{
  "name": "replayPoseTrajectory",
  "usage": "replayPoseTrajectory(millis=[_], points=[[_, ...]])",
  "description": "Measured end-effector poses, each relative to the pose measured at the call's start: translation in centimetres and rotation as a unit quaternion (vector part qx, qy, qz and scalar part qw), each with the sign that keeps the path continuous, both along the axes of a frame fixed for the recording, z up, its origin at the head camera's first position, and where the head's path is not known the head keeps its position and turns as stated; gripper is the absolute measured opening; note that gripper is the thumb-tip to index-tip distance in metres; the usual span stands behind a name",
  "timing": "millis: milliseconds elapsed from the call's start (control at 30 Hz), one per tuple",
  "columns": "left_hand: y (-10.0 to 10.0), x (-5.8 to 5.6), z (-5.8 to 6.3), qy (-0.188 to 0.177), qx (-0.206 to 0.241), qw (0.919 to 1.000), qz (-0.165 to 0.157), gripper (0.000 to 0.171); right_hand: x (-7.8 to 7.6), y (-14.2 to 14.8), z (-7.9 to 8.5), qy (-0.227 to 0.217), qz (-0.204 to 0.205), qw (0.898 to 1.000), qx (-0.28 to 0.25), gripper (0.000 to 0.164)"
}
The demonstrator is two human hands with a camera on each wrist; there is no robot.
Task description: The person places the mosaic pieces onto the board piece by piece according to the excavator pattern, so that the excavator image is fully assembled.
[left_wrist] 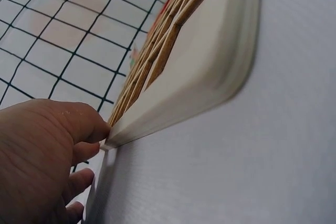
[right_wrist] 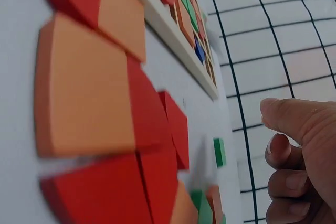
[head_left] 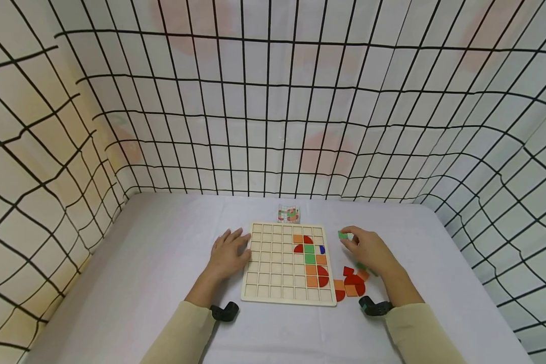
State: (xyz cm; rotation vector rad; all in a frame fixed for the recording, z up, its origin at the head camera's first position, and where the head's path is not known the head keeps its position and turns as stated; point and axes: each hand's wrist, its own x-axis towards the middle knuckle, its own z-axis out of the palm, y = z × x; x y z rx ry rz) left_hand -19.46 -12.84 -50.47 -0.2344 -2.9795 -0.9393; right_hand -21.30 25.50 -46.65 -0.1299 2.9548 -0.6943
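Note:
My left hand (head_left: 229,255) rests beside the pale gridded wooden board (head_left: 268,278), fingers spread. In the left wrist view its thumb (left_wrist: 92,124) touches the board's edge. My right hand (head_left: 369,250) hovers right of the board, thumb and index finger apart around a small green tile (head_left: 341,235) in the head view. The right wrist view shows that green tile (right_wrist: 219,152) just beyond the fingertips, with the other fingers curled. On the board's right side sit orange squares (head_left: 311,275), red rounded tiles (head_left: 322,276), green squares (head_left: 309,253) and a blue piece (head_left: 322,249).
Loose red, orange and green tiles (head_left: 351,290) lie at the board's lower right, some under my right wrist. A small patterned card (head_left: 288,214) lies behind the board. Black wire mesh (head_left: 268,121) stands around the white table (head_left: 164,242) at the back and sides.

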Motion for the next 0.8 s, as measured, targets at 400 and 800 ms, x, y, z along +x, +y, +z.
replayPoseTrajectory(millis=[400,800], points=[[0.0,0.0,0.0,-0.001,0.002,1.0000,-0.003,0.052,-0.6,2.2,-0.6,-0.029,-0.012,0.999,0.003,0.043],[-0.1,0.0,0.0,-0.001,0.003,1.0000,-0.005,0.052,-2.0,2.6,-1.9,-0.035,-0.005,0.999,-0.001,0.045]])
